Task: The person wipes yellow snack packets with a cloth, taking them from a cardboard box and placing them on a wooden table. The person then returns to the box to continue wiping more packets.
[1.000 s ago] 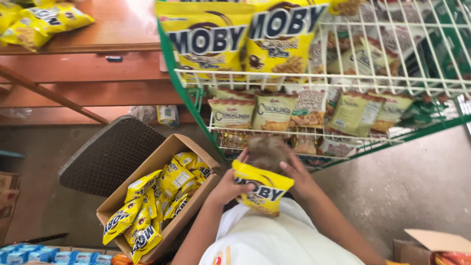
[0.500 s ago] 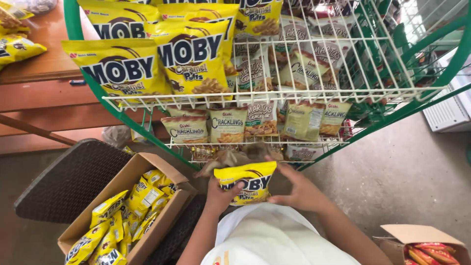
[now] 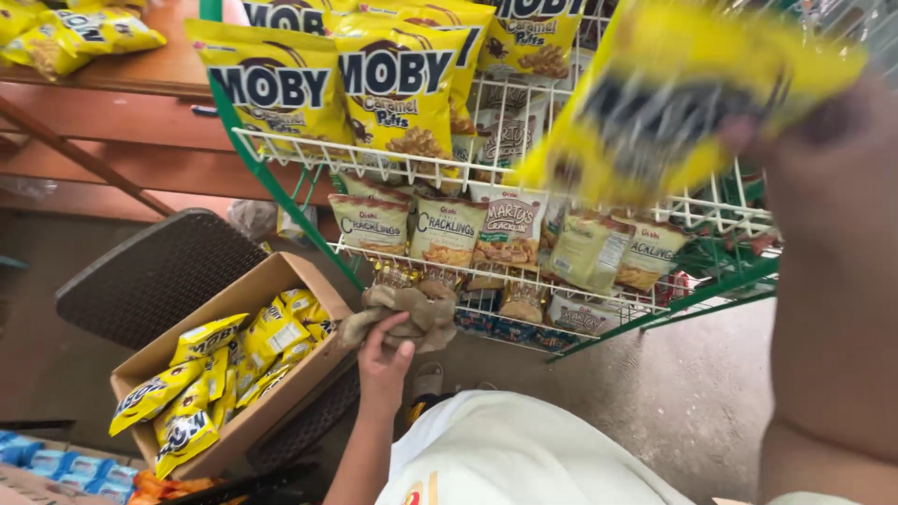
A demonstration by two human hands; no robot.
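My right hand (image 3: pixel 823 140) is raised close to the camera at the upper right, shut on a yellow snack bag (image 3: pixel 673 93) that shows blurred in front of the wire rack (image 3: pixel 524 182). My left hand (image 3: pixel 385 353) is low in the middle, gripping a crumpled brown cloth (image 3: pixel 404 313) just in front of the rack's bottom shelf. The rack's top shelf holds large yellow snack bags (image 3: pixel 393 84); the shelf below holds smaller beige cracker bags (image 3: pixel 447 232).
An open cardboard box (image 3: pixel 245 290) with several small yellow snack bags (image 3: pixel 201 374) sits at lower left on a dark woven stool (image 3: pixel 150 276). A wooden counter (image 3: pixel 122 112) runs behind. Blue packets (image 3: pixel 56 463) lie at the bottom left corner. Concrete floor (image 3: pixel 692 383) lies right.
My right hand has lifted the yellow bag from chest height up toward the rack's top. My left hand let go of the bag and now holds only the brown cloth.
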